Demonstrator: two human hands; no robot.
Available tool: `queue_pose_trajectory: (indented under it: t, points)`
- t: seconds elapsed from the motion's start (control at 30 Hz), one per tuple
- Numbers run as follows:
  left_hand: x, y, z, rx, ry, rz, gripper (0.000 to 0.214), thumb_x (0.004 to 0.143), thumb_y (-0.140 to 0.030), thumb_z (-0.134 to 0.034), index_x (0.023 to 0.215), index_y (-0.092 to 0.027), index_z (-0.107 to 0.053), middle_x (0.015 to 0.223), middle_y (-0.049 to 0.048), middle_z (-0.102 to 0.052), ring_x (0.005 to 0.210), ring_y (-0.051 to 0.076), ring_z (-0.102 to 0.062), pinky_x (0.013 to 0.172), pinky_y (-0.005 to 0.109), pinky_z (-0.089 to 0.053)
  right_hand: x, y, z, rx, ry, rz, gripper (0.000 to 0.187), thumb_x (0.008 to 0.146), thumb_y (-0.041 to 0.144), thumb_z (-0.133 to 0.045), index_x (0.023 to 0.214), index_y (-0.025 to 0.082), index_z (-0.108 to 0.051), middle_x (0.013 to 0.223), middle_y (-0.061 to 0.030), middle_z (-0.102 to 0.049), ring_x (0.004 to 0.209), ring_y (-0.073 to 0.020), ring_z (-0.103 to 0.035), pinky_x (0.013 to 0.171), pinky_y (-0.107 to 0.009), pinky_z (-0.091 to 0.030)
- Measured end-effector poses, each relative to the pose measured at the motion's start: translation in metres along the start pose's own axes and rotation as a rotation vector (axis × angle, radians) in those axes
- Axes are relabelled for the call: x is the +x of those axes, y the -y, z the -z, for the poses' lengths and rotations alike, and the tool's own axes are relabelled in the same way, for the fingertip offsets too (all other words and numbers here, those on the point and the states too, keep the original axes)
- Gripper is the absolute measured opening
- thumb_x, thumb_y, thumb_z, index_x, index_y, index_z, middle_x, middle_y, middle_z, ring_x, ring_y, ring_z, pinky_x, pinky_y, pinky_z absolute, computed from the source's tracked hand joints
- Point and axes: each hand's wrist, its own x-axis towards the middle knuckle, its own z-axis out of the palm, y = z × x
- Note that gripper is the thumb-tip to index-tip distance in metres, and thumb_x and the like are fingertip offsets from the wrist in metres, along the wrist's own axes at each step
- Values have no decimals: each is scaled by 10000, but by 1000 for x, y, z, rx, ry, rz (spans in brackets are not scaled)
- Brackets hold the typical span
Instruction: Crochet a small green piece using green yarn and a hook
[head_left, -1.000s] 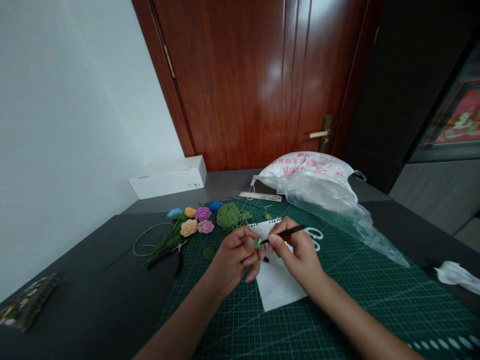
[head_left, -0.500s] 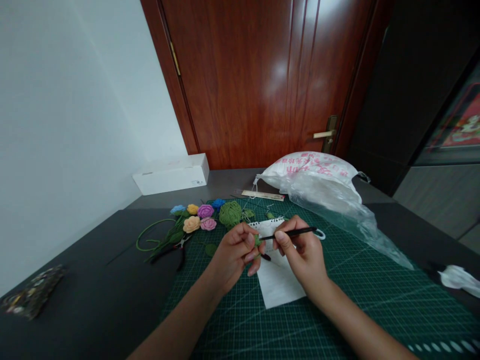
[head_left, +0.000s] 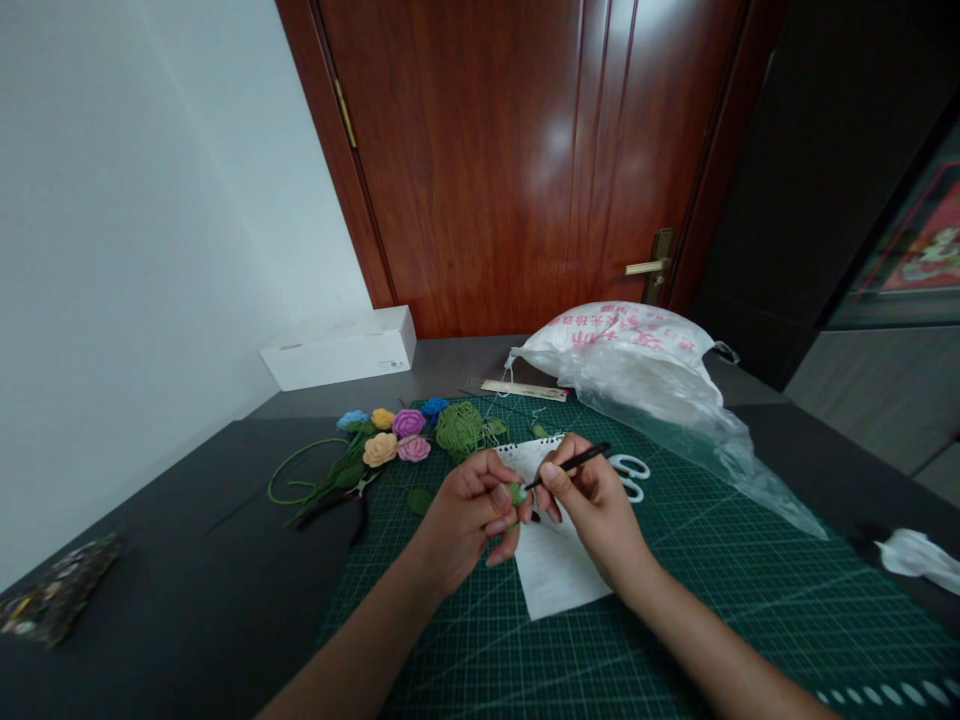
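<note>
Cutting mat [head_left: 750, 610] on the surface [head_left: 150, 500], notepad [head_left: 555, 570] on the mat, scissors [head_left: 628, 472] right of the notepad, crocheted roses [head_left: 380, 450] and yarn ball [head_left: 459, 428] left of it, pliers [head_left: 337, 510] before the roses, plastic bag [head_left: 622, 340] behind the mat, box [head_left: 337, 348] behind the roses, door [head_left: 480, 160] beyond the surface

Dim, even room light, glare on the door [head_left: 525, 170], bowed edges.
</note>
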Motion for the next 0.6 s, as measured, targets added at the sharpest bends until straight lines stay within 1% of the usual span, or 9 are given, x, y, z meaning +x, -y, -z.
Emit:
queue_pose_trajectory:
  t: [0.07,0.17,0.23,0.33,0.4,0.47,0.53,0.6]
  points:
    - [1,3,2,1,5,7,213,813,-220,-804,853,-173,-601,663,21,-691,382,31,-325,334,134,-358,-1,-1,1,-108,29,65,304,979,456,-611,781,243,-521,597,27,-620,520,-150,-589,530,-271,-459]
    - [3,5,4,14,-5,16,198,822,-210,-797,847,-169,-606,611,-7,-650,378,33,-329,337,127,-353,-1,0,3,-266,72,164,294,981,386,-615,733,230,-580,657,-3,-649,629,-170,-633,639,-302,-482]
    - [4,4,4,25,-16,17,185,841,-231,-791,869,-168,-619,638,-6,-647,398,42,-362,355,139,-387,0,2,4,-277,68,179,280,986,364,-605,741,230,-588,669,-2,-644,633,-170,-634,640,-301,-480]
    - [4,-2,2,41,-15,32,226,870,-335,-780,931,-163,-648,691,14,-649,458,70,-427,398,176,-456,1,6,6,-277,36,196,271,1009,371,-562,776,233,-579,673,7,-626,614,-163,-622,604,-285,-472]
    - [3,-7,1,50,-3,66,259,880,-382,-768,932,-153,-656,646,5,-607,458,77,-417,382,168,-430,1,9,6,-321,20,226,285,1011,376,-557,767,230,-581,676,6,-616,620,-162,-612,598,-281,-461]
    - [2,-12,0,50,12,106,270,889,-399,-753,908,-148,-653,610,-6,-572,427,65,-357,345,146,-358,1,12,6,-373,26,262,292,1008,371,-559,756,226,-590,683,1,-614,640,-164,-609,612,-283,-459]
    - [1,-15,1,45,19,135,261,890,-387,-749,891,-146,-646,595,-15,-547,409,53,-303,328,138,-309,0,14,7,-389,44,277,284,1007,361,-562,759,226,-594,684,-1,-617,646,-165,-610,620,-286,-461]
    - [1,-17,1,36,4,139,236,895,-358,-743,885,-147,-638,594,-23,-525,411,49,-289,337,136,-302,0,14,8,-356,19,258,256,1002,350,-578,777,229,-593,687,0,-624,640,-164,-610,616,-288,-463]
